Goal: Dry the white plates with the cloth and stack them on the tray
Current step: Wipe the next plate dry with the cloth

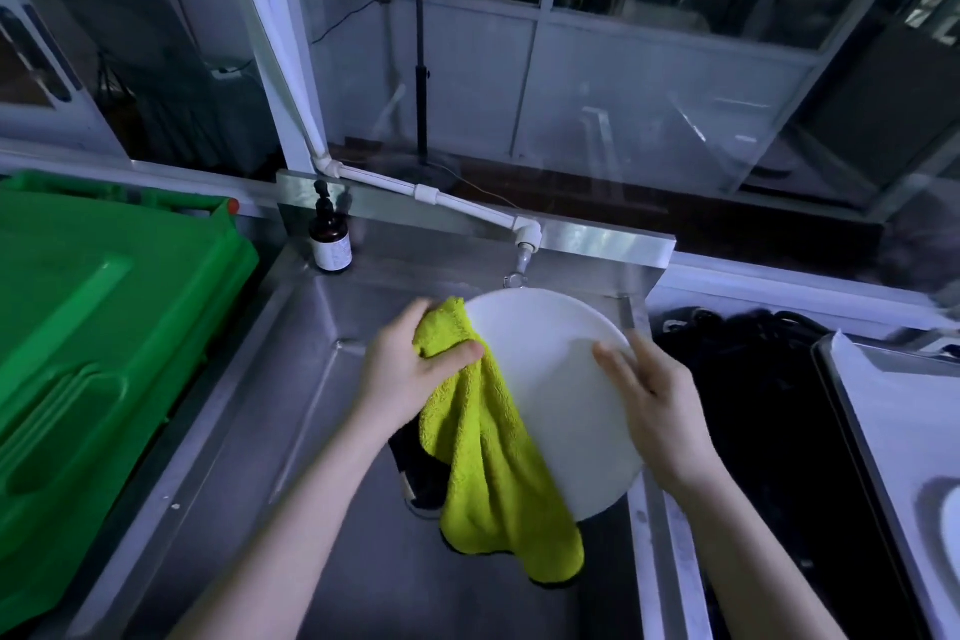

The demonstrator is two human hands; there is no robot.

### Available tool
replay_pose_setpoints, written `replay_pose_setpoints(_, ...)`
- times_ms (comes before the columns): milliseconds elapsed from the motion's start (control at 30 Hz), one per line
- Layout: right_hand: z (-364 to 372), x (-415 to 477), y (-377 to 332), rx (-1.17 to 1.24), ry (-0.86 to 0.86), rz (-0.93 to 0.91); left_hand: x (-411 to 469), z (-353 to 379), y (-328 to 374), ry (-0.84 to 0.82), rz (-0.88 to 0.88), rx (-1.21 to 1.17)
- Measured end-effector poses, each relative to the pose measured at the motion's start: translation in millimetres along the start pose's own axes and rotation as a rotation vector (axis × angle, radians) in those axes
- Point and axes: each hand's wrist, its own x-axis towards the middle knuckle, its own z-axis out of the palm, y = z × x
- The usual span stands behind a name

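Note:
A white plate [556, 379] is held tilted over the steel sink [291, 379]. My right hand [660, 411] grips its right edge, fingers spread across the face. My left hand [410, 374] is shut on a yellow-green cloth [493, 463] and presses it against the plate's left rim. The rest of the cloth hangs down loose below the plate. At the far right a metal tray [878, 431] holds another white plate [953, 520], only partly in view.
A white tap [524, 250] hangs just behind the plate. A brown pump bottle [330, 239] stands at the sink's back left corner. A big green plastic crate [104, 327] fills the left side. A dark surface [753, 405] lies between sink and tray.

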Motion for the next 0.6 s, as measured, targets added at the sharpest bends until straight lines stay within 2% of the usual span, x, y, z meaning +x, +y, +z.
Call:
replay_pose_setpoints(133,4,9,-7,-0.169,-0.248,-0.08,14,-4,17,-0.331,0.14,0.242)
replay_pose_setpoints(200,8,13,-11,-0.19,-0.27,-0.106,16,-1,19,-0.363,0.153,0.264)
replay_pose_setpoints(300,6,19,-11,-0.17,-0.17,-0.088,7,-3,12,-0.164,0.058,0.055)
replay_pose_setpoints(433,28,3,-6,0.225,0.269,0.144,-21,25,4,0.304,-0.304,-0.369)
replay_pose_setpoints(500,48,-11,0,0.327,0.425,0.269,-29,37,-1,0.403,-0.429,-0.487)
replay_pose_setpoints(533,51,-16,2,0.326,0.411,0.293,-30,38,-4,0.407,-0.439,-0.522)
replay_pose_setpoints(600,41,-17,7,0.292,0.228,0.257,-28,28,-8,0.381,-0.406,-0.483)
